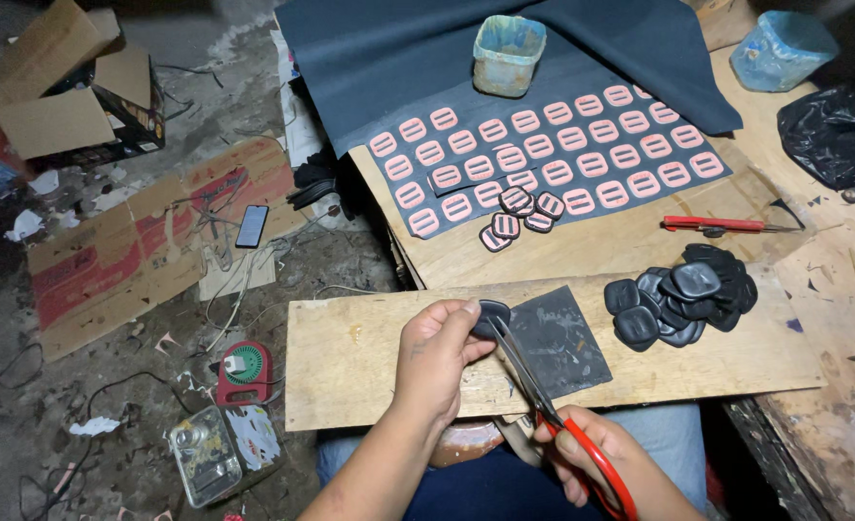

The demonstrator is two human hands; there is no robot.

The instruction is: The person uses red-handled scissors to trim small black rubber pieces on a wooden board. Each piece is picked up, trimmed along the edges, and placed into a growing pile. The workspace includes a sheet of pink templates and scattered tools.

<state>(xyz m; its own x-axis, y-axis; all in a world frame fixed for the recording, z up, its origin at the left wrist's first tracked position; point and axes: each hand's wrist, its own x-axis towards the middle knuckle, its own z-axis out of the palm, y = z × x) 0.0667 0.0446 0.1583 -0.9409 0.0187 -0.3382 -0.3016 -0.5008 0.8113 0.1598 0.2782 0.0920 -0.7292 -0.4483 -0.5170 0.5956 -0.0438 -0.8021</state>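
Right hand (582, 458) grips red-handled scissors (543, 405), blades trimming small black rounded piece (492, 315) pinched by left hand (434, 359); black piece pile (683, 294) at 2 o'clock on bench (350, 357).

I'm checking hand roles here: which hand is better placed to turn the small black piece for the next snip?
Left. The left hand already pinches the black piece at the blades, while the right hand is occupied gripping the red-handled scissors.

Dim overall, sharp centre, dark corners.
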